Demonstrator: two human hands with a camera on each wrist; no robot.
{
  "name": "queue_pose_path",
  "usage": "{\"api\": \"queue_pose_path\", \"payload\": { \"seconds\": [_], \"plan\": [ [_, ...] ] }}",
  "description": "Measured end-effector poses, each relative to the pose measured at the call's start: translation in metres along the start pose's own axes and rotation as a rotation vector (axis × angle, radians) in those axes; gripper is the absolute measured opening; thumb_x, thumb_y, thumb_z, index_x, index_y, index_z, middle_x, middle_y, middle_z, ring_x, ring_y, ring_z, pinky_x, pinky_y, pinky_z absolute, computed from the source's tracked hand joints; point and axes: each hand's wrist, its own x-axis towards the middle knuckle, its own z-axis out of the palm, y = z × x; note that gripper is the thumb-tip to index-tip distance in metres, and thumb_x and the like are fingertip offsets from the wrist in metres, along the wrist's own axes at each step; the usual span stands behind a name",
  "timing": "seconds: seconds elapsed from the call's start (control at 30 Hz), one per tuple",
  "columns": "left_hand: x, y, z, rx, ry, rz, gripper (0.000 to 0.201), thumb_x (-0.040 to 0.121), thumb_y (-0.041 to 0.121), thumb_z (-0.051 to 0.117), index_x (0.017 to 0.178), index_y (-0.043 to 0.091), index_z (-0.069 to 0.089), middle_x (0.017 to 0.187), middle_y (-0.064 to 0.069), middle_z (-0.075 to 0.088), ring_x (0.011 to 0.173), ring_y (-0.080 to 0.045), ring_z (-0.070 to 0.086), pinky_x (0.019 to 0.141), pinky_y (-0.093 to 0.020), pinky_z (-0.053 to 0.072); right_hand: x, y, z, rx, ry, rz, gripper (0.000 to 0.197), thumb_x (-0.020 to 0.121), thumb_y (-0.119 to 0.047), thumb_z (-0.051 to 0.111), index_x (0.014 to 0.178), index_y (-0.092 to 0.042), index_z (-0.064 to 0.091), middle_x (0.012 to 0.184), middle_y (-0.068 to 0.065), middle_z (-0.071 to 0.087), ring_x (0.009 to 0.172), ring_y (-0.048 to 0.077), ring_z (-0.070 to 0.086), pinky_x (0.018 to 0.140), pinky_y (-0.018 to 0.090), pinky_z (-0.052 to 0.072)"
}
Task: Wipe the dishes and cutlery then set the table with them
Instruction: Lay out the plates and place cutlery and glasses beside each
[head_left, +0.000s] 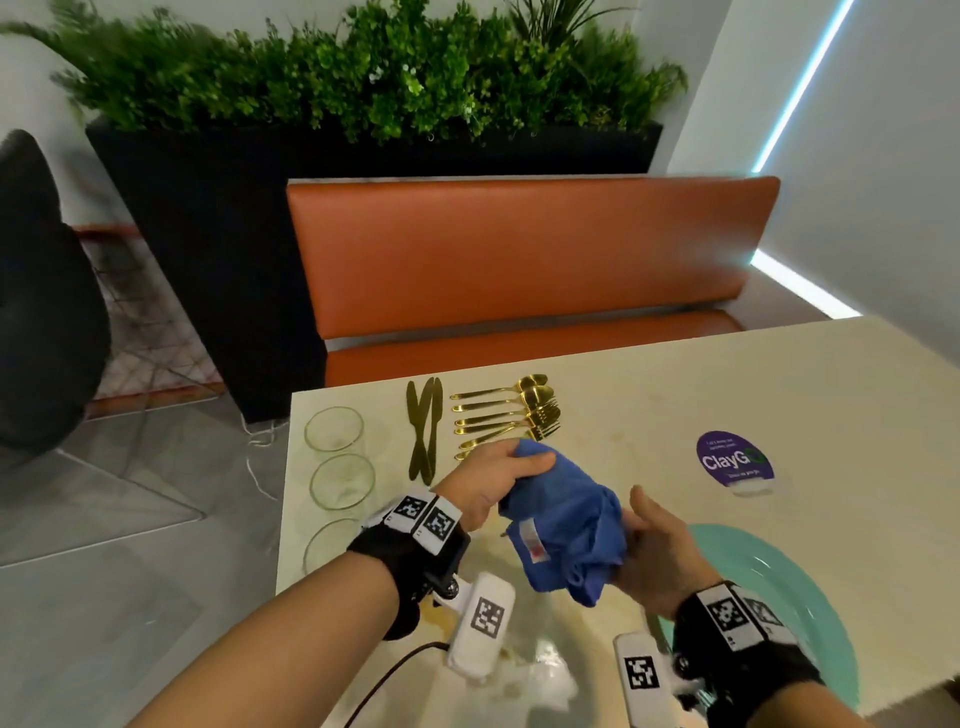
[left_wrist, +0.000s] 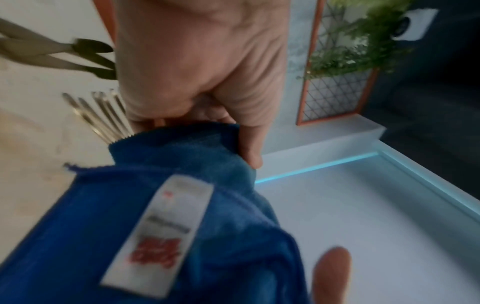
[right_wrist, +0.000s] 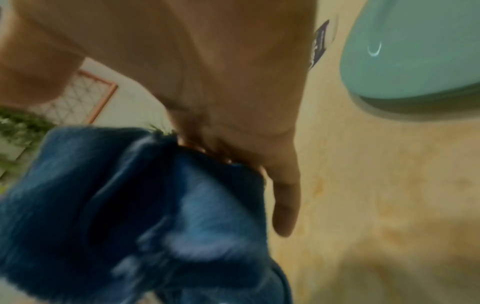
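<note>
Head view shows us holding the blue cloth up over the table, our left hand curled round its top corner and our right hand gripping the bunched lower end, likely gathering it into a pad before wiping. Gold knives, spoons and forks and glass bowls lie in rows on the far left, the teal plate just to our right; all wait within reach, unwiped we judge. Our right arm cuts off the plate's near edge, the nearest bowl is barely readable, and the right wrist view is too blurred to show which fingers pinch the cloth.
</note>
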Motion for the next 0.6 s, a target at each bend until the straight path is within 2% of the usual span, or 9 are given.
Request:
{"api": "queue_pose_path", "payload": {
  "seconds": [0.07, 0.1, 0.2, 0.23, 0.3, 0.4, 0.43, 0.5, 0.6],
  "plan": [
    [-0.02, 0.0, 0.008, 0.156, -0.007, 0.047, 0.006, 0.089, 0.019, 0.062, 0.091, 0.014, 0.064, 0.089, -0.005, 0.066, 0.085, -0.019, 0.06, 0.077, -0.031, 0.048, -0.014, 0.007, 0.013, -0.102, 0.033, 0.004, 0.087, 0.042, -0.052, 0.085, 0.108, 0.001, 0.065, 0.084, 0.012, 0.074, 0.071, 0.018, 0.071, 0.057, 0.024, 0.055],
    [-0.029, 0.0, 0.013, 0.217, -0.021, 0.07, 0.005, 0.089, 0.019, 0.063, 0.088, 0.014, 0.064, 0.087, -0.005, 0.064, 0.084, -0.019, 0.058, 0.075, -0.03, 0.046, -0.019, 0.01, 0.017, -0.182, 0.058, 0.013, 0.086, 0.046, -0.053, 0.082, 0.11, 0.001, 0.062, 0.083, 0.01, 0.075, 0.071, 0.016, 0.072, 0.058, 0.024, 0.055],
    [-0.056, -0.003, 0.025, 0.412, -0.05, 0.17, 0.008, 0.089, 0.016, 0.062, 0.082, 0.019, 0.061, 0.084, -0.001, 0.06, 0.084, -0.014, 0.054, 0.073, -0.025, 0.042, -0.025, 0.014, 0.021, -0.464, 0.139, -0.015, 0.075, 0.056, -0.062, 0.076, 0.104, -0.005, 0.066, 0.105, 0.014, 0.071, 0.099, 0.024, 0.067, 0.085, 0.033, 0.053],
    [-0.064, -0.005, 0.028, 0.466, -0.041, 0.195, 0.007, 0.09, 0.015, 0.061, 0.083, 0.019, 0.061, 0.083, 0.0, 0.059, 0.084, -0.013, 0.053, 0.074, -0.023, 0.041, -0.028, 0.013, 0.023, -0.546, 0.149, -0.044, 0.074, 0.059, -0.062, 0.073, 0.101, -0.001, 0.067, 0.103, 0.012, 0.071, 0.097, 0.024, 0.065, 0.085, 0.033, 0.05],
    [-0.079, -0.004, 0.032, 0.501, -0.013, 0.227, 0.011, 0.09, 0.013, 0.059, 0.082, 0.02, 0.06, 0.08, 0.004, 0.058, 0.082, -0.011, 0.051, 0.075, -0.023, 0.041, -0.032, 0.008, 0.022, -0.698, 0.144, -0.085, 0.074, 0.056, -0.06, 0.076, 0.088, 0.006, 0.064, 0.085, 0.011, 0.064, 0.082, 0.021, 0.058, 0.074, 0.031, 0.044],
    [-0.1, -0.004, 0.033, 0.449, 0.061, 0.237, 0.017, 0.093, 0.012, 0.054, 0.08, 0.024, 0.058, 0.08, 0.006, 0.057, 0.078, -0.007, 0.051, 0.071, -0.021, 0.042, -0.039, 0.005, 0.014, -0.939, 0.098, -0.132, 0.033, 0.067, -0.031, 0.079, 0.086, -0.01, 0.062, 0.082, 0.008, 0.064, 0.076, 0.022, 0.058, 0.069, 0.032, 0.048],
    [-0.108, -0.005, 0.033, 0.429, 0.088, 0.231, 0.018, 0.094, 0.013, 0.052, 0.081, 0.024, 0.057, 0.079, 0.005, 0.056, 0.076, -0.007, 0.051, 0.065, -0.019, 0.042, -0.04, 0.006, 0.009, -1.019, 0.091, -0.163, 0.029, 0.071, -0.023, 0.078, 0.095, -0.02, 0.062, 0.087, 0.005, 0.069, 0.081, 0.02, 0.064, 0.074, 0.032, 0.053],
    [-0.122, -0.011, 0.033, 0.395, 0.135, 0.207, 0.02, 0.096, 0.015, 0.049, 0.08, 0.025, 0.055, 0.078, 0.003, 0.055, 0.071, -0.008, 0.05, 0.057, -0.019, 0.041, -0.042, 0.008, 0.004, -1.127, 0.065, -0.218, 0.046, 0.072, -0.02, 0.078, 0.108, -0.034, 0.054, 0.096, -0.001, 0.069, 0.089, 0.016, 0.066, 0.08, 0.03, 0.054],
    [-0.141, -0.025, 0.029, 0.407, 0.2, 0.184, 0.019, 0.097, 0.017, 0.047, 0.082, 0.027, 0.052, 0.081, 0.003, 0.054, 0.073, -0.01, 0.049, 0.058, -0.024, 0.04, -0.048, 0.013, 0.007, -1.222, 0.015, -0.265, 0.032, 0.072, -0.016, 0.078, 0.091, -0.031, 0.057, 0.093, -0.008, 0.063, 0.09, 0.018, 0.061, 0.075, 0.022, 0.051]
  ]
}}
